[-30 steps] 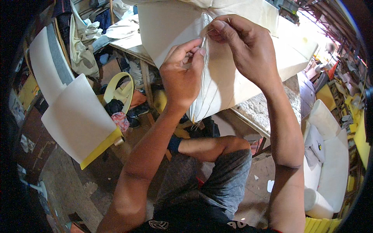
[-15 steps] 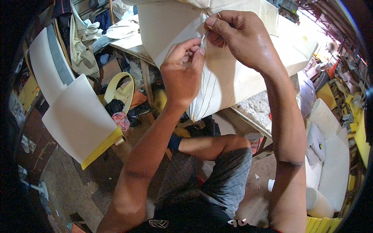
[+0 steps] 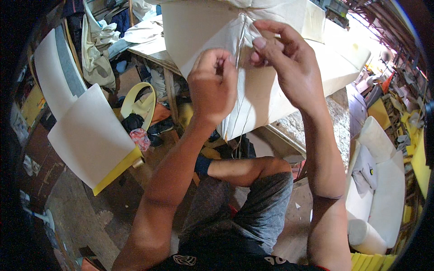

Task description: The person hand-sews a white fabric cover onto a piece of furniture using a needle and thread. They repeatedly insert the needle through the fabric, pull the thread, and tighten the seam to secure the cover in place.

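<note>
A large cream-coloured upholstered piece (image 3: 194, 31) stands before me, its fabric corner seam (image 3: 240, 49) running down toward me. Loose thread (image 3: 243, 106) trails along the seam and hangs under its lower corner. My left hand (image 3: 211, 83) is closed at the seam's left side, thumb against curled fingers; whatever lies in them is hidden. To the right of the seam, my right hand (image 3: 289, 58) has its index finger raised, while the thumb meets the other curled fingers. A fine line of thread seems to run from the seam's top to that thumb.
The piece rests on a wooden workbench (image 3: 289, 137). At left lean white padded panels (image 3: 90, 135), with a yellow foam ring (image 3: 149, 113) beside them. A white padded seat (image 3: 384, 189) stands at right, near yellow foam scraps (image 3: 413, 140). My bent leg (image 3: 239, 171) is below the bench.
My right hand has drawn back from the top of the seam, down and to the right, and its index finger has lifted. The left hand has moved slightly down, its fingers curled tighter.
</note>
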